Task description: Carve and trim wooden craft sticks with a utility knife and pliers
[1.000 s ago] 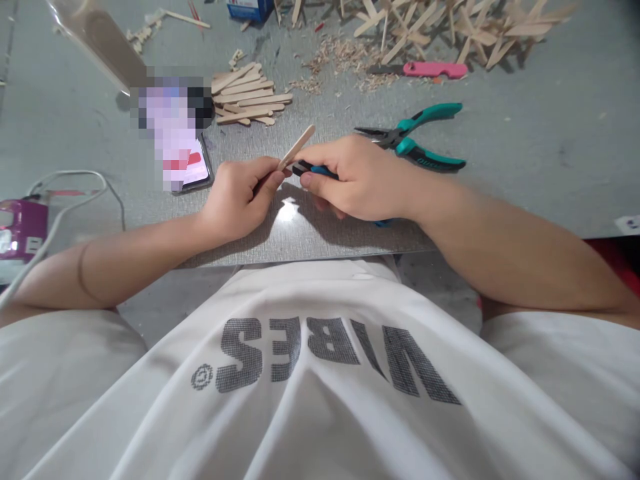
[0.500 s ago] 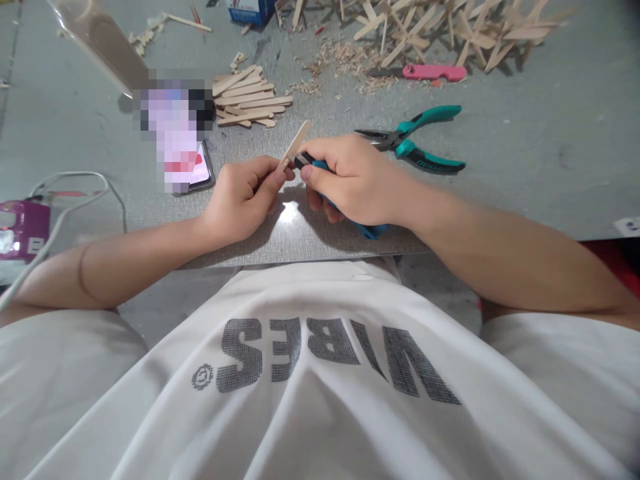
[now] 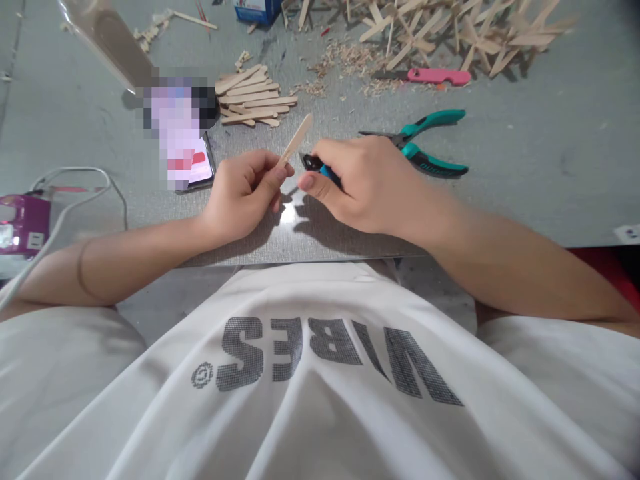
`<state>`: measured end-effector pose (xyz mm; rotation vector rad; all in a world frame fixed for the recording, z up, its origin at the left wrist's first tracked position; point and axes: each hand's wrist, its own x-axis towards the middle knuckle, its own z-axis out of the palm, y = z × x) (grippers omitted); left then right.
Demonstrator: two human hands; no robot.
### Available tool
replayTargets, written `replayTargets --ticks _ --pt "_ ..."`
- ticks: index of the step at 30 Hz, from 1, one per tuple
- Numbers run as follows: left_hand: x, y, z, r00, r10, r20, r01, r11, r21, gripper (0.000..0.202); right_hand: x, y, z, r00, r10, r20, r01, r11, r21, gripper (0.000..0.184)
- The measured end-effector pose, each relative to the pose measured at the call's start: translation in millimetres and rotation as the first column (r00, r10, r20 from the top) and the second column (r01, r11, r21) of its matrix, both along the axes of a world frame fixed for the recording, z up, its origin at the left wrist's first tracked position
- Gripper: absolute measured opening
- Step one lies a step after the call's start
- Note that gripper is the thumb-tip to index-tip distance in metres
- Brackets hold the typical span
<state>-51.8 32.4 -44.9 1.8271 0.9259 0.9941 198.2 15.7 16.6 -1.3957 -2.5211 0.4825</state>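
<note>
While left hand (image 3: 245,193) pinches a stick (image 3: 297,139) over the table's near edge, right fingers (image 3: 319,190) wrap a blue-black cutter (image 3: 314,163), tip just beside the stick. Table (image 3: 540,187) is grey, fine-textured, glare between hands. Shavings (image 3: 357,57) and pink knife (image 3: 440,77) far, pliers (image 3: 415,152) right, phone (image 3: 204,172) left.

Left hand (image 3: 245,197) pinched, right hand (image 3: 365,183) curled, both just inside near edge of bench (image 3: 540,167)

Left thumb (image 3: 271,183) presses toward the index finger, other fingers bent in. Left forearm (image 3: 130,257) slants in across the near edge. Right hand back-up, fingers wrapped; right thumb (image 3: 320,189) extended, tip near left fingertips, small gap between. Right forearm (image 3: 495,257) crosses the same edge. Forearms splay outward.
</note>
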Motion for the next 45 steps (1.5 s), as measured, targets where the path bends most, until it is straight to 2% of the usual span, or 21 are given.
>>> replayTargets --ticks 4,9,16,26,29,31,34,37,39,42,45 --pt "0 -4 2.0 0.999 0.020 -0.048 -0.017 0.997 0.076 0.042 -4 -3 -8.9 0.992 0.069 0.109 -0.075 0.996 0.051 0.042" --pt "2 -12 7.3 0.987 0.069 -0.144 -0.051 0.991 0.126 0.043 -6 -4 -13.8 0.996 0.069 0.056 -0.073 0.995 0.070 0.034" --pt "3 -14 11.1 0.971 0.092 -0.221 -0.067 0.991 0.117 0.040 -5 -1 -17.7 0.998 0.067 -0.015 -0.067 0.997 0.024 0.031" --pt "5 -14 15.5 0.967 0.097 -0.235 -0.087 0.995 0.053 0.044 -6 -4 -21.8 0.997 -0.044 -0.068 0.048 0.998 0.048 0.033" --pt "4 -13 13.4 0.973 0.084 -0.216 -0.081 0.996 0.023 0.046 -3 0 -17.7 0.987 -0.066 -0.150 0.066 0.998 -0.003 0.029" --pt "2 -11 11.1 0.980 0.064 -0.187 -0.065 0.998 -0.002 0.047 -2 3 -13.6 0.973 -0.062 -0.222 0.039 0.993 -0.109 0.030" --pt "-1 -7 6.2 0.987 0.004 -0.163 -0.002 1.000 0.017 0.050 -1 8 -9.5 0.939 -0.022 -0.344 -0.095 0.942 -0.321 0.035" --pt "-4 -3 0.3 0.983 -0.005 -0.182 0.021 0.996 0.083 0.053 -1 12 -11.0 0.870 0.002 -0.493 -0.267 0.843 -0.467 0.037" --pt "-4 -2 -2.5 0.982 -0.008 -0.188 0.028 0.994 0.107 0.049 -1 13 -13.8 0.813 -0.026 -0.581 -0.356 0.768 -0.532 0.038" --pt "-3 -3 -0.9 0.980 -0.047 -0.192 0.069 0.992 0.106 0.038 -2 11 -17.5 0.769 -0.106 -0.630 -0.422 0.657 -0.625 0.043" --pt "-1 -7 7.4 0.972 -0.062 -0.226 0.080 0.994 0.071 0.026 -3 10 -18.5 0.763 -0.159 -0.626 -0.439 0.584 -0.683 0.045"
